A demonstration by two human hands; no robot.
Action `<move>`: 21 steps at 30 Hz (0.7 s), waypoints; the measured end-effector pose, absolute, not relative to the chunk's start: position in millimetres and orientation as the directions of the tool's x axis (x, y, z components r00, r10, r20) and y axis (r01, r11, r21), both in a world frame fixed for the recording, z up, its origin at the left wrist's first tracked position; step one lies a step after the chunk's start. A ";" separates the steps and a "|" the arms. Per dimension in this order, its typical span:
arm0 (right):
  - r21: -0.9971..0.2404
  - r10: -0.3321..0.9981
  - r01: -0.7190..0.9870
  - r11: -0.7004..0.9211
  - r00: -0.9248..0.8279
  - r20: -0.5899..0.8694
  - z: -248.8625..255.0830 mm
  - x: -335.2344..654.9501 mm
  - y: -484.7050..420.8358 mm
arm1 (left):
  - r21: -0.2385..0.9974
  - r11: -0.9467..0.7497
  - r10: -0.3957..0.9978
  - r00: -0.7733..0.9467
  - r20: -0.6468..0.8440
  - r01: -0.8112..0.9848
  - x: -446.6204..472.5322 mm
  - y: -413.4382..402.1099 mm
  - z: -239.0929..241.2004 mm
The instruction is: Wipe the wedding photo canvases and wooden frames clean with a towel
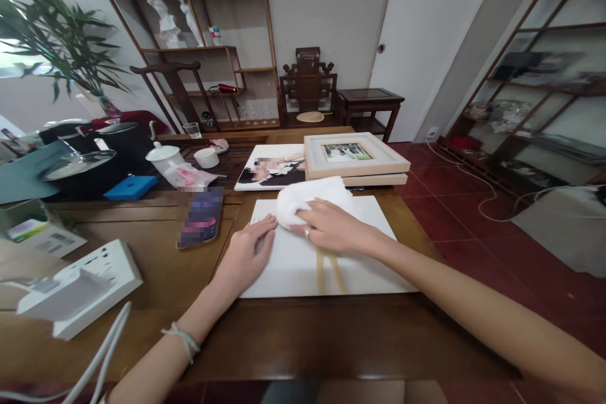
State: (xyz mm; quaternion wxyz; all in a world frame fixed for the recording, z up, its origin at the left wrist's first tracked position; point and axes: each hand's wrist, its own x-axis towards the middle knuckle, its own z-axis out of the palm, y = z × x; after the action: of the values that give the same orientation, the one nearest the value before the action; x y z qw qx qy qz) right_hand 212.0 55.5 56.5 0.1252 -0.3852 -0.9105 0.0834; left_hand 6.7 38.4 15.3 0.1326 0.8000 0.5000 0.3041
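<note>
A white board [288, 271] lies flat on the brown wooden table in front of me. My right hand [326, 224] grips a bunched white towel [319, 192] and presses it on the board's upper middle part. The towel hides that part of the board. Below it, two tan strips [337, 274] spread apart toward the board's near edge. My left hand [250, 246] lies along the board's left edge, its fingers stretched out and nothing held in it. The fingertips come close to the towel's left side.
Behind the board lie a pale wooden picture frame [355, 154] on another frame, and a printed photo panel [269, 167]. To the left are a phone [203, 218], a white power strip [101, 278], a blue box [131, 187], a white teapot [163, 154] and a dark lidded pot [83, 177].
</note>
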 end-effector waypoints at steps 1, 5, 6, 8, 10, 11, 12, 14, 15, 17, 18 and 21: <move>-0.253 0.723 0.680 0.688 -0.672 0.157 57.4 204.3 64.0 | 0.509 -0.468 0.879 0.320 0.354 0.723 6.9 38.1 16.4; -0.272 0.707 0.660 0.700 -0.695 0.133 61.5 170.1 88.7 | 0.480 -0.461 0.882 0.328 0.338 0.746 7.6 36.1 22.5; -0.276 0.708 0.661 0.698 -0.694 0.126 62.5 162.5 92.2 | 0.477 -0.455 0.886 0.324 0.332 0.752 7.7 35.6 23.8; -0.276 0.722 0.676 0.683 -0.682 0.116 64.3 151.0 96.1 | 0.474 -0.443 0.891 0.316 0.326 0.761 7.9 34.7 25.7; -0.272 0.745 0.701 0.660 -0.659 0.109 65.9 146.4 96.1 | 0.478 -0.441 0.893 0.314 0.323 0.760 8.0 34.2 26.2; -0.270 0.757 0.714 0.646 -0.645 0.106 66.5 147.0 94.9 | 0.481 -0.444 0.891 0.317 0.324 0.756 7.9 34.2 25.9; -0.269 0.769 0.726 0.632 -0.631 0.104 67.2 149.5 93.2 | 0.486 -0.447 0.890 0.318 0.327 0.751 7.8 34.5 25.2; -0.266 0.791 0.750 0.606 -0.604 0.100 68.1 159.3 88.2 | 0.498 -0.455 0.885 0.315 0.341 0.739 7.2 35.5 22.7; -0.263 0.800 0.760 0.594 -0.592 0.097 68.3 165.9 85.0 | 0.502 -0.457 0.884 0.312 0.349 0.734 6.9 36.2 21.1; -0.253 0.816 0.779 0.573 -0.571 0.091 67.8 181.4 77.4 | 0.512 -0.459 0.882 0.306 0.358 0.726 6.1 37.7 17.6; -0.245 0.824 0.790 0.563 -0.559 0.090 67.1 189.6 73.0 | 0.518 -0.460 0.882 0.306 0.358 0.721 5.8 38.3 16.0; -0.217 0.851 0.823 0.524 -0.516 0.098 62.2 214.7 59.0 | 0.532 -0.461 0.884 0.313 0.348 0.710 5.2 39.1 13.1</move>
State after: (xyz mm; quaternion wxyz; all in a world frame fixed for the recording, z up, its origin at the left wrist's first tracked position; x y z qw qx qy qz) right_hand 214.7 59.0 62.2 0.0965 -0.4825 -0.8676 0.0716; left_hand 5.2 39.1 13.1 0.1417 0.7977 0.4995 0.3066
